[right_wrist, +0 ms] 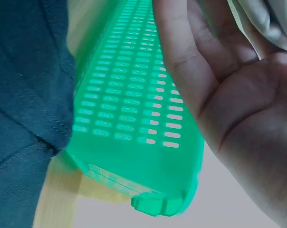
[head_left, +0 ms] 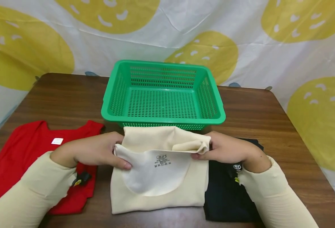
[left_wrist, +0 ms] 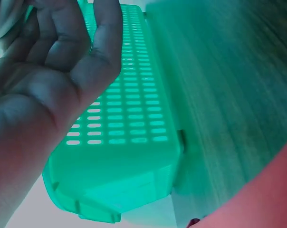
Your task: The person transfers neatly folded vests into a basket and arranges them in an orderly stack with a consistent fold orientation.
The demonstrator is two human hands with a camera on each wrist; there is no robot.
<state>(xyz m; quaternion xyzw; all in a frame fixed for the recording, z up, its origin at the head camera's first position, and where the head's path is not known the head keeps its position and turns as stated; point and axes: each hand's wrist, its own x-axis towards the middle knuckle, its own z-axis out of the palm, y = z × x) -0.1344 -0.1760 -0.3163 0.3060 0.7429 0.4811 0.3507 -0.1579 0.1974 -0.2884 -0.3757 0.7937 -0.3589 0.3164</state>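
A cream garment (head_left: 159,202) lies folded at the front middle of the table, its upper part lifted by both hands. Inside its neck area is a pale rounded panel (head_left: 156,180) with a printed label. My left hand (head_left: 104,150) grips the garment's left upper edge, thumb on the front and fingers behind. At the opposite side my right hand (head_left: 227,148) pinches the right upper corner, where the cloth is rolled over. Both wrist views show curled fingers beside the green basket, with cloth (right_wrist: 272,21) at the top right corner of the right one.
The green basket (head_left: 163,120), with nothing in it, stands just behind the garment. A red garment (head_left: 70,193) with a white tag is spread at the left. Under my right forearm lies a folded black garment (head_left: 227,202). A patterned curtain (head_left: 241,69) hangs behind the table.
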